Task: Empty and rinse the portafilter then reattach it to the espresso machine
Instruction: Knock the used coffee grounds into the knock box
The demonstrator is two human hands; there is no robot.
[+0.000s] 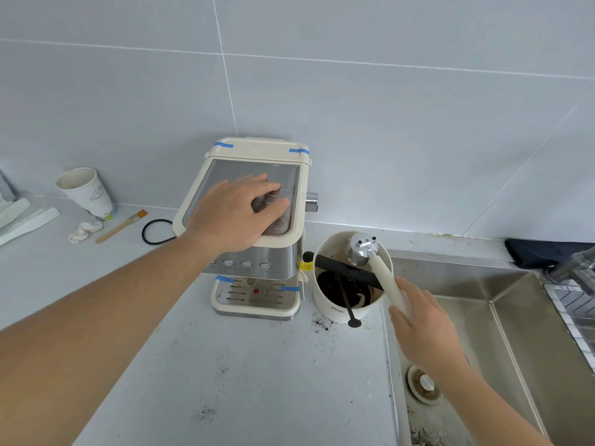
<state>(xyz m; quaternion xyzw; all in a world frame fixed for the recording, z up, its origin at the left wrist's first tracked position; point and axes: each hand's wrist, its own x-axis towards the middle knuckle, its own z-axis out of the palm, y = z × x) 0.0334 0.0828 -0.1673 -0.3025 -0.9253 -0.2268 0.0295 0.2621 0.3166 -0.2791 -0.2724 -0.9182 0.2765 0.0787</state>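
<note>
**Portafilter upside down over the knock box, other hand on the machine**

So the right hand [418,320] had its fingers [406,300] curled tight around the cream handle of the portafilter [376,268], gripping it near the handle's end. Out past those fingers, up and away from the person, the metal basket end sat flipped over, spouts pointing up, right at the black knock bar [341,268] that crossed the knock box [335,309]. Whether the metal was actually touching the bar, I couldn't tell. Below the bar the box had dark coffee grounds [335,289] in it.

The left hand [238,210] lay palm down on top of the espresso machine [254,226], fingers spread loosely and flat on the clear lid, not holding anything, just pressing or resting there. Under that hand, on the front, were the row of round buttons [246,263] and the drip tray [254,296] with bits of blue tape.

The knock box stood just beside the machine's right side, at the edge of the steel sink [483,317], which ran under the right wrist. Loose grounds were scattered on the counter [225,365] near the box.

Well off past the left forearm there was a paper cup [85,191], a small brush [122,225] and a black rubber ring [157,231].
</note>
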